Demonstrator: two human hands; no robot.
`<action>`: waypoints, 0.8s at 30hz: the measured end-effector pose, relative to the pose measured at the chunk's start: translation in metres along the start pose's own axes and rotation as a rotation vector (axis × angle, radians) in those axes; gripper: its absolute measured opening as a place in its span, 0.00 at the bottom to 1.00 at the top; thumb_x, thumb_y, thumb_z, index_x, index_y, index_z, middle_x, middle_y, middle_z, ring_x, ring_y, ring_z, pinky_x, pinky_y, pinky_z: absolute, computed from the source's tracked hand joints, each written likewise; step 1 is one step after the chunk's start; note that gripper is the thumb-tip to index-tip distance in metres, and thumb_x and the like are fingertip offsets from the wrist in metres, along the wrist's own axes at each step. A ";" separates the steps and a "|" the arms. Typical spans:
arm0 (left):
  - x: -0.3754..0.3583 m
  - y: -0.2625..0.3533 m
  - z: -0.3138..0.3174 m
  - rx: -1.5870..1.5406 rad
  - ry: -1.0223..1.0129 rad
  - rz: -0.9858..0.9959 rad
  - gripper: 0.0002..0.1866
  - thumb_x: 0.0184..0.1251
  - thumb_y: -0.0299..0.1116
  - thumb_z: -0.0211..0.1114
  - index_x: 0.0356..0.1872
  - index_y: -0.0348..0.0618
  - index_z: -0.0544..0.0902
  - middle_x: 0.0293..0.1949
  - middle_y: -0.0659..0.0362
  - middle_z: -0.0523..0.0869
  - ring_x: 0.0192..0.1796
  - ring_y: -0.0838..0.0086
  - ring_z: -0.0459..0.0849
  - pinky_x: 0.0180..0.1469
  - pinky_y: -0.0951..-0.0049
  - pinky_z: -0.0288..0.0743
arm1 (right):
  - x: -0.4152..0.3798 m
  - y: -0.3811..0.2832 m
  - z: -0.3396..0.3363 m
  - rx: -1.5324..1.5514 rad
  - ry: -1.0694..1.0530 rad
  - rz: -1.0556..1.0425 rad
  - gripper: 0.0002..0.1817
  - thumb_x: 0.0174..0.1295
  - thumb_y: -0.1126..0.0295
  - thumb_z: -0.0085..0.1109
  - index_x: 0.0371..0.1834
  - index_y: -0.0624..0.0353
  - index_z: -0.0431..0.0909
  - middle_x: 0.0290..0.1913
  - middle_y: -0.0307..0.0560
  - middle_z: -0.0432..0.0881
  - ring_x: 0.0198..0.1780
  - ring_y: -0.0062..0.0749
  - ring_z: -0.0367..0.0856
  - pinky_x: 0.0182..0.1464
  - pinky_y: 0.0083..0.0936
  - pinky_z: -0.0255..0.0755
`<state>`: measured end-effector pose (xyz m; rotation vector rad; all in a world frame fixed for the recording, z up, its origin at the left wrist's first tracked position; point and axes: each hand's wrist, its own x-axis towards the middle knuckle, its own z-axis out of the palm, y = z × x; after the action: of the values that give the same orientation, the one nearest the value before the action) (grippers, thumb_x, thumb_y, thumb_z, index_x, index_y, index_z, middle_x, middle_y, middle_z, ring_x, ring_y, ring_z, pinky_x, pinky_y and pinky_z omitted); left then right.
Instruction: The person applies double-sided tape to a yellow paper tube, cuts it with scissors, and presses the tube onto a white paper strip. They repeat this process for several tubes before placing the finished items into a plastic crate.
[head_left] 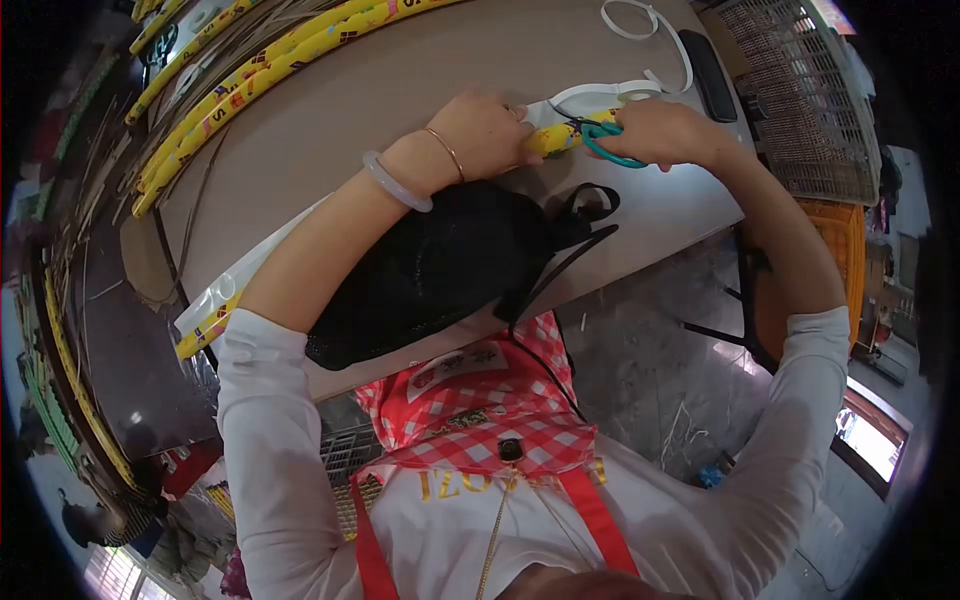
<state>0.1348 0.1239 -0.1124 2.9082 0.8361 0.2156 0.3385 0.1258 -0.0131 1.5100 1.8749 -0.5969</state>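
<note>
On the table (pixel 320 110), my left hand (pixel 480 135) is closed on a yellow patterned strip (pixel 560 138). The strip runs on beneath my left forearm, and its other end (pixel 197 340) shows at the lower left. My right hand (pixel 665 132) is closed round the teal handles of a pair of scissors (pixel 618 152), whose dark blades lie over the yellow strip near its right end. White tape or film (pixel 590 98) lies just behind the strip. A black bag (pixel 430 270) with loose straps sits in front of my left forearm, near the table's front edge.
Several yellow patterned strips (pixel 240 95) curve across the back left. A white band (pixel 680 50) and a dark case (pixel 708 75) lie at the back right. Beyond them stand a wire basket (pixel 800 100) and an orange stool (pixel 835 240). At the lower left is a person (pixel 95 520).
</note>
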 end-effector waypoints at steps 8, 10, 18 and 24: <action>0.000 0.002 -0.006 0.015 -0.040 -0.014 0.23 0.62 0.55 0.52 0.32 0.45 0.84 0.40 0.58 0.83 0.42 0.63 0.82 0.41 0.63 0.76 | -0.006 -0.006 0.002 -0.002 0.070 -0.011 0.33 0.57 0.42 0.42 0.13 0.63 0.76 0.13 0.47 0.76 0.18 0.34 0.79 0.26 0.28 0.74; 0.000 0.000 0.000 0.020 0.048 0.022 0.24 0.62 0.55 0.53 0.34 0.43 0.83 0.38 0.57 0.83 0.42 0.62 0.82 0.41 0.63 0.75 | -0.006 -0.009 0.003 -0.104 0.103 -0.003 0.30 0.56 0.44 0.43 0.13 0.60 0.77 0.13 0.46 0.76 0.19 0.34 0.79 0.28 0.29 0.74; 0.003 -0.007 0.011 -0.026 0.059 0.031 0.28 0.60 0.56 0.55 0.39 0.37 0.80 0.32 0.53 0.83 0.38 0.59 0.82 0.40 0.63 0.75 | -0.005 -0.017 0.011 -0.197 0.208 -0.013 0.28 0.58 0.47 0.44 0.21 0.64 0.80 0.18 0.52 0.79 0.27 0.43 0.81 0.33 0.35 0.75; 0.001 -0.006 0.007 -0.003 0.069 0.042 0.25 0.60 0.55 0.55 0.37 0.39 0.81 0.33 0.54 0.83 0.40 0.61 0.81 0.40 0.63 0.76 | -0.008 -0.021 0.010 -0.156 0.165 -0.025 0.29 0.59 0.48 0.44 0.19 0.64 0.79 0.17 0.52 0.78 0.21 0.40 0.80 0.29 0.32 0.75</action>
<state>0.1337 0.1295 -0.1206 2.9323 0.7839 0.3226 0.3212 0.1089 -0.0150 1.4735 2.0165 -0.3365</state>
